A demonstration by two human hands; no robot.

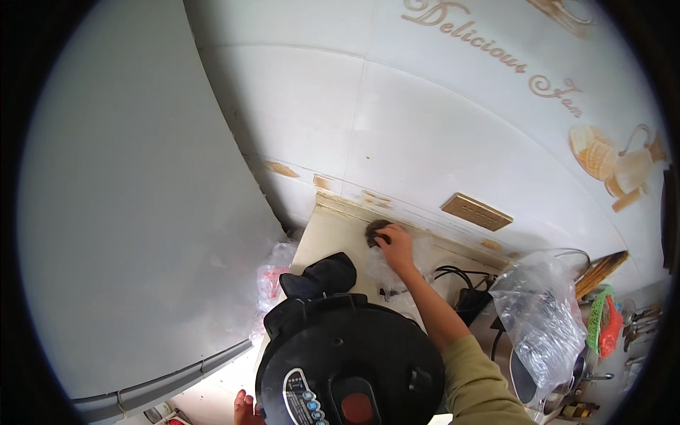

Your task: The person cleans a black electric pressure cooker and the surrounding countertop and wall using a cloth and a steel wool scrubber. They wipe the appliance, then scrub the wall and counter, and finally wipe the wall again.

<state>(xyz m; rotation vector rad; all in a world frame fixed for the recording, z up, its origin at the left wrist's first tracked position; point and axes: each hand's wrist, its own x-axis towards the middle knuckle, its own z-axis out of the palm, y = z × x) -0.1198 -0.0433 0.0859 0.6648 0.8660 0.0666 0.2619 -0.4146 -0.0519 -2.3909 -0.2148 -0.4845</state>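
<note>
My right hand (396, 247) reaches past the black-lidded electric cooker (297, 345) to the back of the pale countertop (313, 236). Its fingers grip a dark scouring pad (376, 234), perhaps steel wool, at the foot of the wall. Under that wrist lies a crumpled clear plastic bag (385, 271). Only a few fingers of my left hand (246, 409) show at the bottom edge, beside the cooker; the rest is cut off or hidden, and I cannot tell whether it holds the cooker. A black cloth item (321, 276) sits just behind the lid.
A large grey appliance (143, 212) fills the left side, with plastic bags (273, 276) beside it. Black cables (457, 273) lie right of my forearm, near a plastic-covered metal pot (542, 319). A gold socket panel (476, 211) is on the decorated wall (414, 138). Utensils (640, 321) hang far right.
</note>
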